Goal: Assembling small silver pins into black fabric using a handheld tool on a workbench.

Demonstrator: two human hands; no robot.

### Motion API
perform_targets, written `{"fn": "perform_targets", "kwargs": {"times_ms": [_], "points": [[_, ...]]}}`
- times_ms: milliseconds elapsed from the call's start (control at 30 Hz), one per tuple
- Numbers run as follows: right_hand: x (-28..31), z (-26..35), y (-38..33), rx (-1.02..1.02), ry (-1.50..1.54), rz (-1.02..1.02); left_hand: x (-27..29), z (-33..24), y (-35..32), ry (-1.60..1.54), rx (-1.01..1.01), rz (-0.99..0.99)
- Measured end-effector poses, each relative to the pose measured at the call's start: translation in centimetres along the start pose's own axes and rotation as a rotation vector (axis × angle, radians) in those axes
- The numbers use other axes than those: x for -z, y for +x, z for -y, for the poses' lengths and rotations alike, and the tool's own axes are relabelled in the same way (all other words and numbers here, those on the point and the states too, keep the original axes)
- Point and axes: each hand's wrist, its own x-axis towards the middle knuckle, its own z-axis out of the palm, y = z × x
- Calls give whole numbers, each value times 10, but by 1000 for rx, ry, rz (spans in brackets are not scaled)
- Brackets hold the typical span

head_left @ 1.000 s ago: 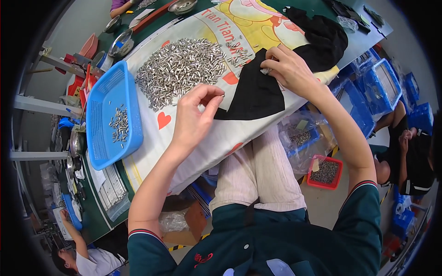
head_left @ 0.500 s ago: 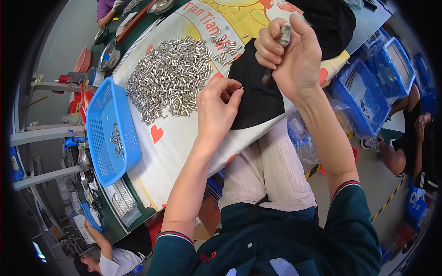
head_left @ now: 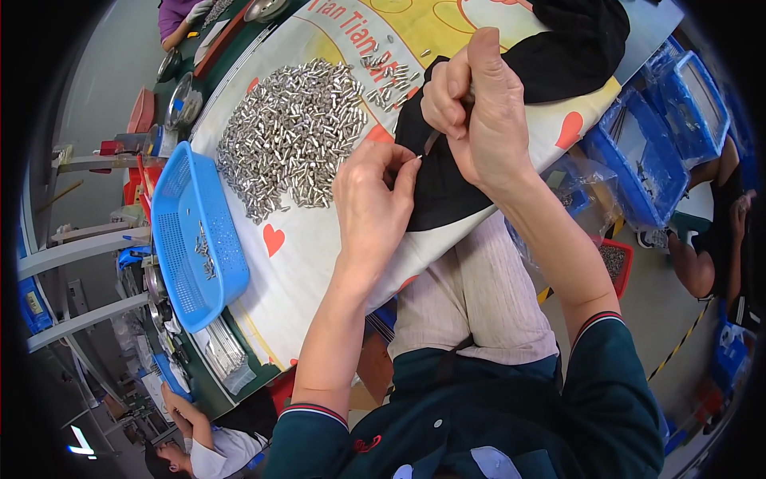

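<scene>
My left hand [head_left: 369, 203] pinches a small shiny metal piece [head_left: 419, 156] between thumb and fingertips, just above a black cloth [head_left: 443, 203]. Close beside it, my right hand [head_left: 491, 120] is closed round a slim hand tool; its flat dark tip [head_left: 432, 143] shows below the fingers, near the metal piece. Whether tip and piece touch I cannot tell. The tool's handle is mostly hidden in my fist. To the left, a large heap of small silver metal pieces [head_left: 291, 136] lies on the printed white tablecloth [head_left: 307, 263]. A smaller scatter of similar pieces [head_left: 391, 86] lies beyond my hands.
A blue plastic basket [head_left: 223, 279] with some metal pieces stands at the table's left edge, near bundled metal rods [head_left: 219, 351]. Blue crates [head_left: 638, 160] and a red bin [head_left: 614, 263] are at the right. Other people [head_left: 227, 455] sit nearby, one with a gloved hand [head_left: 199, 11].
My right hand has moved left and turned, bringing the tool's tip close to the metal piece. Its pale wrapped handle, seen before, is now hidden. My left hand keeps its pinch.
</scene>
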Motion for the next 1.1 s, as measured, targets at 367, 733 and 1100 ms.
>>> {"fn": "perform_targets", "kwargs": {"times_ms": [367, 733, 1100], "points": [[-1, -6, -1, -119, -94, 99, 3, 1, 2, 27, 8, 21], [10, 0, 0, -199, -6, 90, 3, -1, 2, 25, -6, 21], [8, -1, -2, -208, -3, 75, 2, 3, 1, 72, -51, 13]]}}
